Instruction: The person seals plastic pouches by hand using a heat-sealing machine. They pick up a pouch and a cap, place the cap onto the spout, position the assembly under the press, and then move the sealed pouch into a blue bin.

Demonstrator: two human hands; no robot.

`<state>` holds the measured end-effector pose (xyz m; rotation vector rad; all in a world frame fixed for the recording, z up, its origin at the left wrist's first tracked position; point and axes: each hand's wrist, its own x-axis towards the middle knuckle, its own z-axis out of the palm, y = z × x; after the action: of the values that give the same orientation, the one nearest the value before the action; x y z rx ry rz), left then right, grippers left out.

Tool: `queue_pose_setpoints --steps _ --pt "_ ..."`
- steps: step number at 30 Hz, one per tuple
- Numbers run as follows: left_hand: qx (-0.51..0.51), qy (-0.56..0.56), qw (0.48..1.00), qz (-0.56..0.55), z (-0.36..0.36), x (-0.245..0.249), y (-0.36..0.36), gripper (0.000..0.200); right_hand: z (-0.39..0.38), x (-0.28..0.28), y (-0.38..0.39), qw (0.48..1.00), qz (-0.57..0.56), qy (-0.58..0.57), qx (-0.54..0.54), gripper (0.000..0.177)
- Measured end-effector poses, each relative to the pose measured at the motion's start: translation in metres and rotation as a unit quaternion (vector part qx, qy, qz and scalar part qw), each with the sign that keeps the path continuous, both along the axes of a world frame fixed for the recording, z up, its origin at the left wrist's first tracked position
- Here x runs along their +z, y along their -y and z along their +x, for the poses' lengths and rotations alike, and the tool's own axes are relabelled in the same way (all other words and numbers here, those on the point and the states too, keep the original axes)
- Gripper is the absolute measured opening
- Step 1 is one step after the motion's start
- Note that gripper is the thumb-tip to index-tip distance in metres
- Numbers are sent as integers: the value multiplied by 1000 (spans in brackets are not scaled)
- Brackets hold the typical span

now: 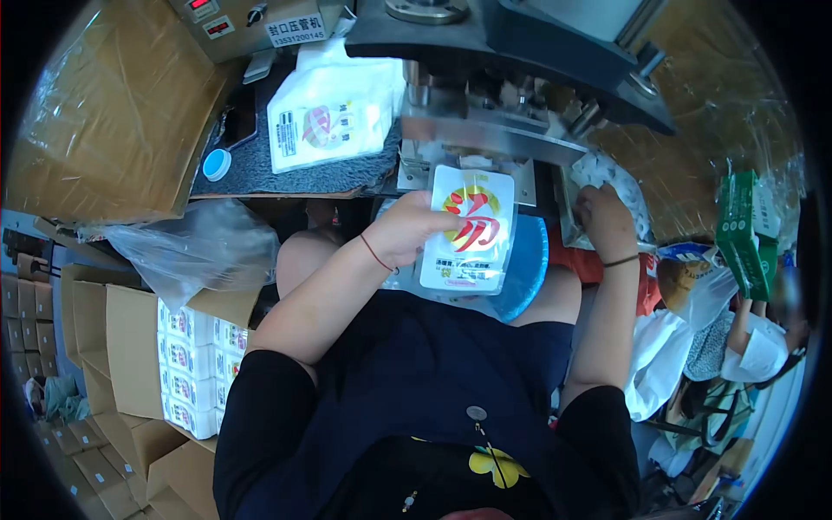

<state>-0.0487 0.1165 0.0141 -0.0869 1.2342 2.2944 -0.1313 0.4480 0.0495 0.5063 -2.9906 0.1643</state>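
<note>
My left hand (406, 232) pinches a flat white pouch (472, 260) printed with red characters and a yellow-green ring, thumb on its front. The pouch is upright in front of the press machine (511, 113), just below its metal bar. On the right, my right hand (607, 218) dips into a tray of small white pieces (626, 186). Its fingers are curled down, and whatever they hold is hidden. A pile of similar white pouches (334, 121) lies on the dark mat, left of the press.
A round blue-lidded container (217, 165) and a phone (240, 121) rest on the mat. Large cardboard boxes (95, 113) flank the machine. An open carton (130, 347) at lower left holds stacked printed packs (186, 368). A green box (741, 234) is at far right.
</note>
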Motion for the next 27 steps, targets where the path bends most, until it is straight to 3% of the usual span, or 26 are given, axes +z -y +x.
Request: queue_pose_setpoints --steps 1,4,5,6,7,8,10,13,16,17,19,20,23,25,27 --pt "1 5 1000 2 -4 -3 0 38 -2 -4 -3 1000 -7 6 -1 19" --pt "160 -139 960 -181 -1 -14 -2 27 1 -18 -9 993 -94 -72 13 25" --pt "207 -272 838 -425 -10 -19 19 32 0 -20 -12 992 -118 -47 9 29" --pt "256 -296 771 -503 -17 -2 40 41 2 -21 -14 989 -139 -55 8 29" --pt "366 -396 618 -572 -24 4 60 48 4 -21 -16 985 -160 -61 7 29" --pt "366 -476 432 -673 -37 1 92 55 6 -21 -17 981 -181 -66 6 28" --pt "219 -419 358 -805 -31 -14 117 59 13 -12 -13 979 -165 -105 54 33" --pt "72 -500 445 -739 5 -4 112 50 32 9 2 980 -181 -67 46 35" --pt "178 -406 626 -642 25 -15 117 33 53 6 34 945 -303 -119 42 27" --pt "198 -360 730 -547 28 -15 111 27 57 3 42 946 -312 -77 55 26" --pt "228 -240 886 -324 34 -7 91 17 60 7 62 939 -278 -33 197 26" --pt "189 -262 868 -377 39 0 82 11 61 5 73 925 -293 -28 240 26" --pt "128 -293 835 -448 44 -4 52 11 69 22 99 895 -382 -1 230 25" --pt "111 -268 859 -421 48 -2 27 13 70 32 104 875 -453 -14 171 25" --pt "69 -220 901 -367 53 -1 8 18 66 32 110 890 -406 -57 201 25"
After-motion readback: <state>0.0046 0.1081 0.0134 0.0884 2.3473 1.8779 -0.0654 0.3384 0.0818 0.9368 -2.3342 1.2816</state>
